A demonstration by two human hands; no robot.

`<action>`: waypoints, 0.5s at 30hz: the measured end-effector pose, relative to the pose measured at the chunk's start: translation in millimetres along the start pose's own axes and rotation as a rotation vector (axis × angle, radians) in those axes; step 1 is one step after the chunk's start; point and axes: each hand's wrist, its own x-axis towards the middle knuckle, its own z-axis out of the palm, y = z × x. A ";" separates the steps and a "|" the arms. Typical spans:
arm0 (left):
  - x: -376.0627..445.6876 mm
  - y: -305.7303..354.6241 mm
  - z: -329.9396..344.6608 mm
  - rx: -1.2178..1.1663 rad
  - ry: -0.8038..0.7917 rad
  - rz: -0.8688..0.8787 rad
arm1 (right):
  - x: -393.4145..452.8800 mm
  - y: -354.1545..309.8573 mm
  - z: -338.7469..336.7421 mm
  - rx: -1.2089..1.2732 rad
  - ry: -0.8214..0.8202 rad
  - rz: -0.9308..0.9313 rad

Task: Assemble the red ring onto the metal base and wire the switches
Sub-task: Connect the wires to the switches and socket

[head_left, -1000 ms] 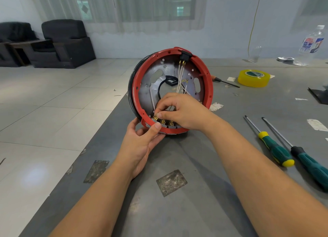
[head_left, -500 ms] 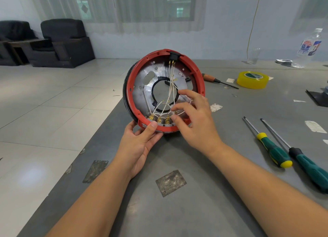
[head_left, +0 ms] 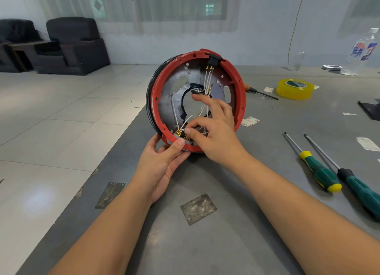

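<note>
right hand (head_left: 216,134) fingers pinch a white wire (head_left: 186,121) beside the gold terminals inside the red ring (head_left: 238,110); left hand (head_left: 162,163) fingers grip the ring's lower rim, holding it and the metal base (head_left: 170,97) upright on the bench (head_left: 205,244).

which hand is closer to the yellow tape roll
Right. The right hand works the wires inside the red ring, on the side toward the yellow tape roll. The left hand grips the ring's bottom edge, farther from it.

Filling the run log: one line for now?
left hand grips red ring | right hand pinches white wire | screwdrivers idle
</note>
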 end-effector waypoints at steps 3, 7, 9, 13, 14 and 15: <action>0.6 3.5 -1.8 0.004 0.002 -0.023 | 3.3 -2.0 -4.1 0.000 -0.045 0.023; 0.1 7.4 -2.1 0.004 0.026 -0.032 | 9.5 -4.6 -12.5 -0.025 -0.144 0.032; -0.4 8.3 -2.1 -0.004 0.028 -0.040 | 11.8 -4.8 -16.5 -0.055 -0.199 0.011; -0.1 9.3 -3.0 -0.011 0.029 -0.051 | 12.9 -4.1 -19.4 -0.105 -0.240 -0.013; -0.1 9.3 -3.1 -0.009 0.032 -0.051 | 13.1 -3.8 -19.2 -0.118 -0.236 -0.016; -0.3 9.2 -2.7 -0.008 0.036 -0.051 | 13.3 -3.6 -18.7 -0.128 -0.230 -0.017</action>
